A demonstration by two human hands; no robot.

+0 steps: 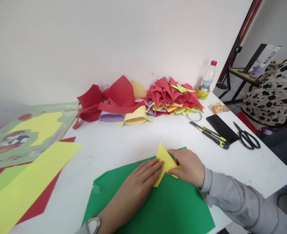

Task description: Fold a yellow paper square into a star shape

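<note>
A small folded piece of yellow paper (166, 158) with a pointed top lies over a large green sheet (179, 208). My left hand (143, 180) rests flat, its fingertips touching the paper's left side. From the right, my right hand (188, 165) pinches the paper's right corner between thumb and fingers. Part of the folded paper is hidden under my left fingers.
Yellow strips (36, 182) and red sheets lie at the left by a green printed pad (67, 110). Folded red paper shapes (163, 92) line the wall. A bottle (208, 78), utility knife (210, 135), black phone (221, 128) and scissors (248, 138) are at the right.
</note>
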